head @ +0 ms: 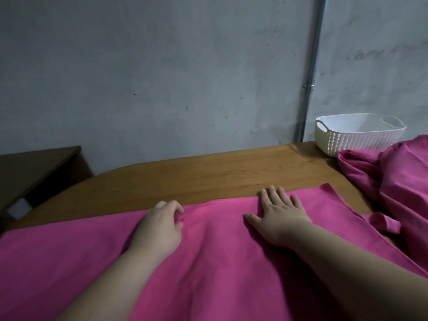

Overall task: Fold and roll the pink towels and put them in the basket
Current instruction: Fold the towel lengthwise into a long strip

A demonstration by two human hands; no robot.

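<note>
A pink towel [215, 256] lies spread flat across the near part of the wooden table [208, 174]. My left hand [161, 224] sits near the towel's far edge, its fingers curled and pinching a small fold of the cloth. My right hand [279, 213] lies flat on the towel with fingers straight and spread, pressing it down close to the far edge. A crumpled heap of more pink towels [393, 179] lies at the right. Behind it stands a white woven plastic basket [356, 139], and nothing shows inside it.
A grey concrete wall with a vertical metal pipe [309, 89] rises behind the table. A darker wooden side table [34, 167] stands at the left, lower and apart. Bare wood shows between the towel's far edge and the wall.
</note>
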